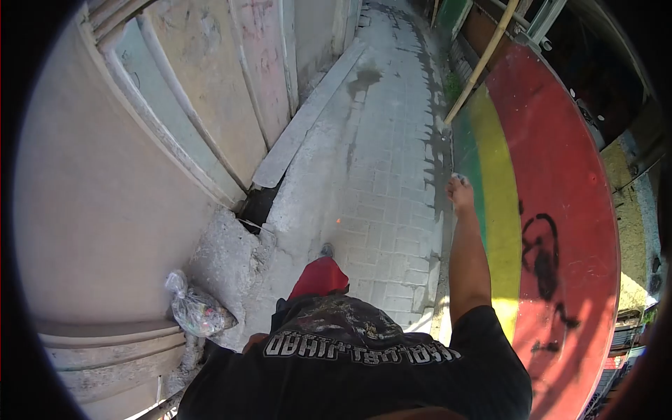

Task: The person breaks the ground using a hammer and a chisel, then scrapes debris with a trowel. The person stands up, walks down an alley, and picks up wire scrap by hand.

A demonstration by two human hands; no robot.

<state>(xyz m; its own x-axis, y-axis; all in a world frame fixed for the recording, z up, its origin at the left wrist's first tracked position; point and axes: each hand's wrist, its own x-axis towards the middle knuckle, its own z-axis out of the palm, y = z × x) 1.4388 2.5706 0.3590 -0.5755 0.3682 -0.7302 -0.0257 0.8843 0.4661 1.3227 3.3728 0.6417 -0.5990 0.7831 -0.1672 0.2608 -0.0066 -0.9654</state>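
My right hand (460, 194) is stretched forward at the end of a bare arm, near the painted wall on the right. Its fingers are curled closed around a small pale, greyish thing (458, 177), too small to name. Whether the hand touches the wall I cannot tell. Of my left arm only a patch of skin (255, 340) shows beside the black shirt; the left hand itself is hidden. Below are red shorts (318, 278) and the tip of one grey shoe (327, 249) on the paving.
A narrow paved alley (385, 168) runs ahead. On the right stands a green, yellow and red wall (560, 189), with a bamboo pole (483, 63) leaning near it. At left are a plank (308, 115), a dark gap (262, 204) and a clear bag of litter (199, 308).
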